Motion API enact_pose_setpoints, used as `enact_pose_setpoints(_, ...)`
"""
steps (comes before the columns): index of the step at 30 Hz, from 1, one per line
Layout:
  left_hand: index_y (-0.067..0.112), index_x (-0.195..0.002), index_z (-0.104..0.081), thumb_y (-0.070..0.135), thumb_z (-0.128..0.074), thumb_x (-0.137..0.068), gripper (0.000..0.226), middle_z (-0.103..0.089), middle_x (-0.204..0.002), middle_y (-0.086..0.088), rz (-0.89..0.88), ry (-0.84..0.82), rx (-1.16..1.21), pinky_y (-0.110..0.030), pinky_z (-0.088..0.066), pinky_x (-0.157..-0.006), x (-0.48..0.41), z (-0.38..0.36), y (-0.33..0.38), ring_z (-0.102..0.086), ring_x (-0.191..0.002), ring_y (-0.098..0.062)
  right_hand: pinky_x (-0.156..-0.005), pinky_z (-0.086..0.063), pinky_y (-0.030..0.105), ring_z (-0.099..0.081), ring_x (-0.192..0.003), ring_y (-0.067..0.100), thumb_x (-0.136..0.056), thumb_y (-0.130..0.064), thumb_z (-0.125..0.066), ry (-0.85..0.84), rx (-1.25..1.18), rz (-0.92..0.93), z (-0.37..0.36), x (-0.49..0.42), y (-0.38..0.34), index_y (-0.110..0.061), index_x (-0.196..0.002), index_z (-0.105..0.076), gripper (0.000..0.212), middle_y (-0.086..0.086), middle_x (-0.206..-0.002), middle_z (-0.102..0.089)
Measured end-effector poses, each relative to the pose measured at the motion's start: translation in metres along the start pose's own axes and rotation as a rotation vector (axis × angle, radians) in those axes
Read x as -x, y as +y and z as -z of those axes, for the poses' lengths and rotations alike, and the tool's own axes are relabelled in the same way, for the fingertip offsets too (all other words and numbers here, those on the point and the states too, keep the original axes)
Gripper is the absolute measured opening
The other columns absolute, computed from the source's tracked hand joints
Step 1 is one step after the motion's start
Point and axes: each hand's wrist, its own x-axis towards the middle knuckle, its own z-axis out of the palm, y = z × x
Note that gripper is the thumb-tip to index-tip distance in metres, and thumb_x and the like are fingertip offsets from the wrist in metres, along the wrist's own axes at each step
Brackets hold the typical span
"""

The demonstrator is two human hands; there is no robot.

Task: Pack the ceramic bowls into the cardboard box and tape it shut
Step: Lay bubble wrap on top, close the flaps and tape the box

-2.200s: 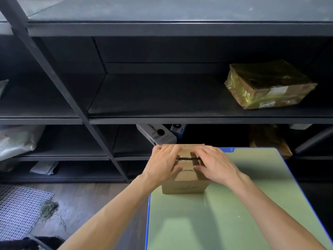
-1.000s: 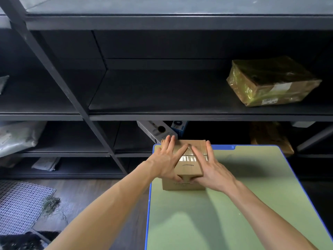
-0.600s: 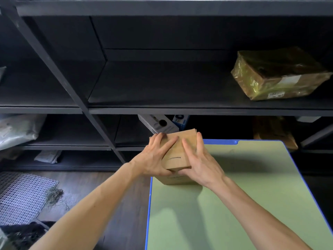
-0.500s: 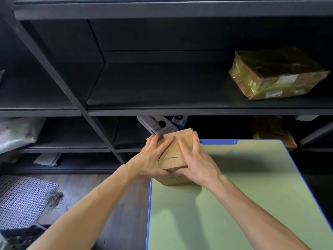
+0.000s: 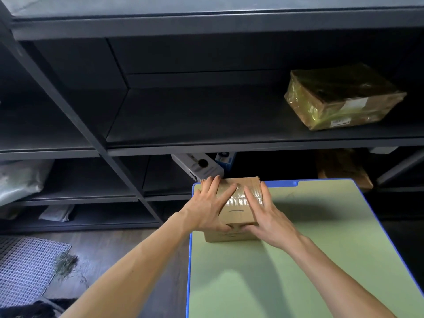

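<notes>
A closed cardboard box sits at the far left corner of a green tabletop, clear tape across its top and a curved printed mark. The left hand and right hand press flat on it, fingers spread. A parcel on the shelf bears unreadable labels.

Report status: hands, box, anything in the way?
Left hand and right hand flat on cardboard box. Box closed, tape across top. Green table around it clear.

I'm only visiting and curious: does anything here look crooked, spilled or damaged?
The cardboard box sits flat and closed under both hands, with wrinkled clear tape across its top. On the floor, loose dry grass lies scattered beside a white mesh mat. Nothing else stands out.
</notes>
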Motion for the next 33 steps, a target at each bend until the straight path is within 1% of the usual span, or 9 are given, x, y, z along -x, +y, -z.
enact_pose_setpoints(3,0.036,-0.156,0.01,0.095,-0.034,-0.063,0.119,0.01,-0.165,-0.015,0.013,-0.03,0.012,-0.055,-0.03,-0.112,0.008,-0.001,0.006,0.011,-0.152,-0.036,-0.104,-0.043,0.037,-0.015,-0.15,0.034,-0.083,-0.061,-0.065,0.01,0.064,0.019,-0.003,0.001,0.0,-0.033,-0.155,0.017,0.113,0.017,-0.157,0.034)
enact_pose_setpoints(6,0.034,-0.156,0.013,0.096,-0.024,-0.062,0.119,0.018,-0.164,-0.015,0.03,-0.041,-0.02,-0.054,-0.029,-0.116,0.011,-0.002,0.011,0.019,-0.151,-0.034,-0.104,-0.044,0.039,-0.006,-0.152,0.034,-0.082,-0.065,-0.064,0.026,0.082,0.018,-0.008,0.001,0.0,-0.032,-0.154,0.019,0.115,0.016,-0.155,0.037)
enact_pose_setpoints(8,0.034,-0.156,0.014,0.095,-0.027,-0.063,0.119,0.02,-0.164,-0.015,0.04,-0.057,-0.019,-0.054,-0.028,-0.117,0.01,-0.002,0.011,0.021,-0.151,-0.033,-0.103,-0.045,0.04,-0.008,-0.152,0.034,-0.083,-0.065,-0.063,0.015,0.085,0.012,-0.008,0.0,0.0,-0.032,-0.154,0.02,0.114,0.017,-0.155,0.037)
enact_pose_setpoints(11,0.034,-0.156,0.015,0.09,-0.044,-0.069,0.119,0.022,-0.163,-0.015,0.043,-0.078,-0.017,-0.052,-0.026,-0.119,0.009,-0.001,0.01,0.022,-0.151,-0.033,-0.105,-0.044,0.04,-0.011,-0.151,0.035,-0.082,-0.066,-0.062,-0.007,0.098,0.006,-0.005,0.0,-0.002,-0.031,-0.155,0.019,0.114,0.019,-0.155,0.036)
enact_pose_setpoints(16,0.036,-0.156,0.012,0.087,-0.051,-0.071,0.118,0.017,-0.165,-0.012,0.087,-0.064,0.003,-0.06,-0.028,-0.115,0.017,0.001,0.016,0.018,-0.152,-0.034,-0.116,-0.03,0.041,-0.002,-0.15,0.035,-0.081,-0.072,-0.059,0.01,0.188,-0.006,0.005,0.005,-0.006,-0.03,-0.157,0.012,0.112,0.016,-0.16,0.027)
enact_pose_setpoints(21,0.033,-0.157,0.009,0.085,-0.036,-0.082,0.102,0.01,-0.166,-0.009,0.136,-0.024,0.007,-0.062,-0.011,-0.119,0.029,0.014,0.023,0.013,-0.153,-0.03,-0.122,-0.014,0.038,0.009,-0.153,0.024,-0.09,-0.071,-0.043,0.045,0.2,0.043,0.021,0.01,-0.007,-0.028,-0.159,-0.001,0.092,0.006,-0.164,0.021)
enact_pose_setpoints(24,0.031,-0.158,0.003,0.077,-0.022,-0.093,0.084,0.001,-0.166,-0.009,0.142,0.053,-0.017,-0.059,-0.007,-0.12,0.037,0.02,0.027,0.008,-0.153,-0.028,-0.123,-0.009,0.036,0.006,-0.153,0.018,-0.1,-0.062,-0.03,0.106,0.182,0.084,0.026,0.013,-0.008,-0.025,-0.16,-0.009,0.074,0.001,-0.167,0.008)
enact_pose_setpoints(27,0.031,-0.159,0.0,0.067,-0.024,-0.1,0.073,-0.004,-0.166,-0.006,0.138,0.097,-0.008,-0.057,-0.005,-0.12,0.043,0.025,0.03,0.006,-0.154,-0.025,-0.122,-0.008,0.034,0.001,-0.153,0.013,-0.104,-0.051,-0.032,0.125,0.18,0.115,0.033,0.016,-0.01,-0.021,-0.159,-0.012,0.066,-0.003,-0.167,-0.003)
enact_pose_setpoints(33,0.028,-0.159,-0.005,0.058,-0.028,-0.103,0.068,-0.006,-0.167,-0.004,0.112,0.143,0.006,-0.053,-0.005,-0.123,0.045,0.042,0.038,0.002,-0.154,-0.023,-0.123,-0.005,0.035,-0.004,-0.153,0.01,-0.106,-0.047,-0.028,0.143,0.201,0.12,0.046,0.018,-0.02,-0.023,-0.159,-0.007,0.063,-0.007,-0.166,-0.009)
